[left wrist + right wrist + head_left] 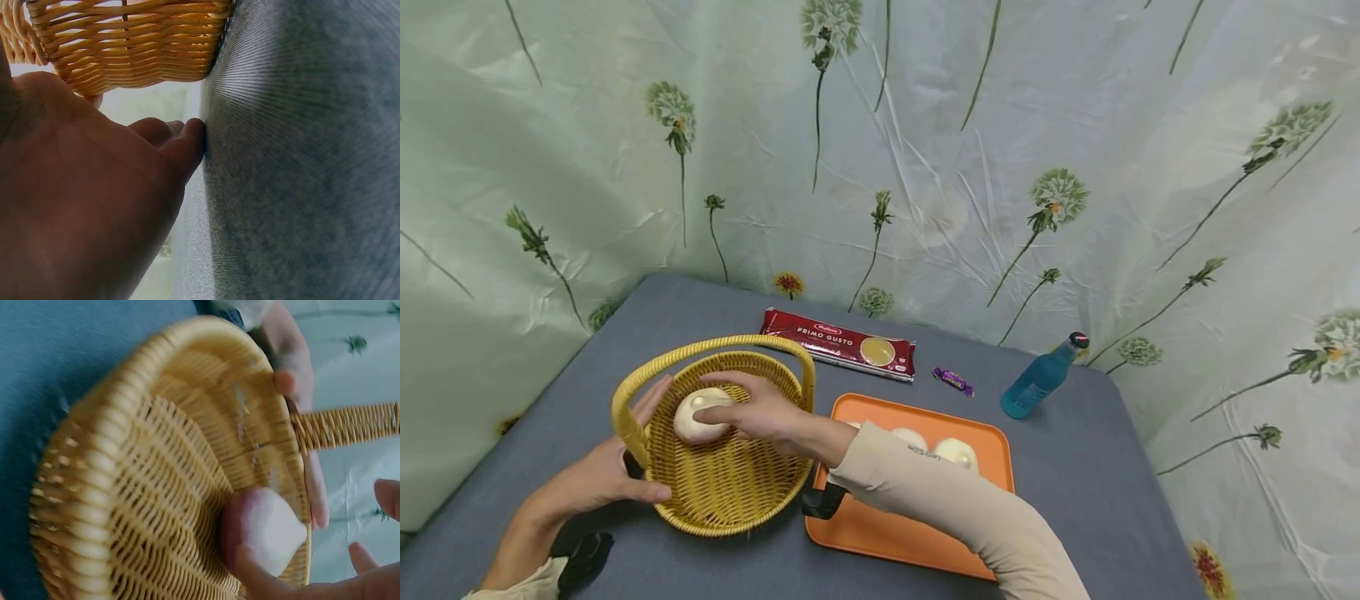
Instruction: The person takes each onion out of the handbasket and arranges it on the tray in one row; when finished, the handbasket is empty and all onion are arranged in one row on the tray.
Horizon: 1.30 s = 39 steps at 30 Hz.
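A white turnip (pixel 688 423) with a purple side (pixel 256 528) lies in the yellow wicker basket (pixel 722 492), near the wall by the left hand. My right hand (pixel 760 410) reaches in over it from the right. One fingertip touches the turnip, while other fingers stand apart from it in the right wrist view. At the basket's left side, my left hand (pixel 602 475) is spread near the handle's base, fingers extended along the outside. The left wrist view shows its palm (pixel 87 187) beside the basket's woven wall (pixel 137 47), with a fingertip at the cloth.
An orange tray (pixel 880 529) with several pale turnips (pixel 956 453) sits right of the basket, partly under the right sleeve. Behind are a red PRIMO GUSTO packet (pixel 842 343) and a purple wrapped candy (pixel 953 381). A blue bottle (pixel 1042 379) stands at the right.
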Motion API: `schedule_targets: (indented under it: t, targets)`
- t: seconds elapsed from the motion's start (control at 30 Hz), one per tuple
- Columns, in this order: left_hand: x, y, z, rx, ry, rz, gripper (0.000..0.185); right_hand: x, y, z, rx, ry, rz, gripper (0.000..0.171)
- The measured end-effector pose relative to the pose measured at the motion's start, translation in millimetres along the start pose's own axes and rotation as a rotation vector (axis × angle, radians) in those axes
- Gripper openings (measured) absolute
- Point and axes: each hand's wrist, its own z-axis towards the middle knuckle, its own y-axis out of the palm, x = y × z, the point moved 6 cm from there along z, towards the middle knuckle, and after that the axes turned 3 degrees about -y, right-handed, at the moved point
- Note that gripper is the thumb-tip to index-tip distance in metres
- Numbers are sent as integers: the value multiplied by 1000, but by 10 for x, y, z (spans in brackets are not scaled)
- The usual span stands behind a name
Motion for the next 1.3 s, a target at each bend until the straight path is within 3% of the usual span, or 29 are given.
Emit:
schedule_targets:
  t: [0.13,0.47,0.67,0.83,1.3]
  targets:
    - [-5,-18,-8,-6,-2,-2,127,51,0,74,-1,52,37,46]
    - [22,-42,-1,-1,17,26,126,132,70,245,-70,67,37,55]
    - [14,-47,-6,-6,-11,-3,125,231,77,323,0,106,128,60]
    - [20,-47,21,-3,9,20,127,292,52,352,61,127,141,61]
    - [17,-25,0,-4,23,35,127,358,83,375,-17,149,106,58]
